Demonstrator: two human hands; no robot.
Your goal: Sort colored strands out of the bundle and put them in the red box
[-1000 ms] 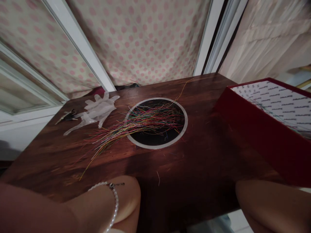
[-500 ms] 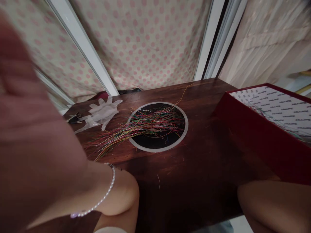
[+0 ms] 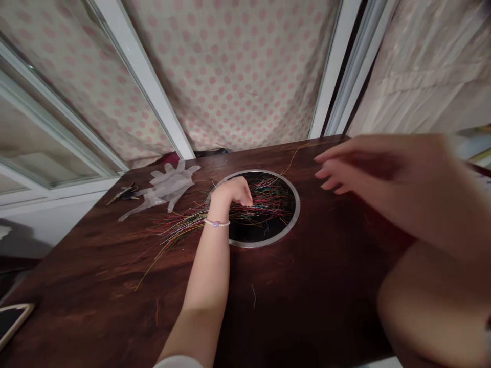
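Thin multicoloured wires [image 3: 180, 223] lie in a loose bundle across a round black inset with a pale rim [image 3: 295, 214] in the dark wooden table. My left hand [image 3: 233, 191], with a beaded bracelet at the wrist, reaches over the inset, its fingers bent down and pressed together on the wires; the fingertips are partly hidden. Large and blurred at the right, my right hand [image 3: 368, 176] is raised above the table, fingers curved and apart, with nothing visible between them.
A clear plastic glove [image 3: 169, 184] lies on the wooden table [image 3: 95, 276] at the back left, beside dark keys [image 3: 126, 193]. A tablet-like object [image 3: 13, 319] shows at the left edge. The red box [image 3: 387, 227] is mostly hidden behind the right arm.
My left arm has moved away from the camera, and its hand has come down on the wires. My right hand has come into view in front of the red box.
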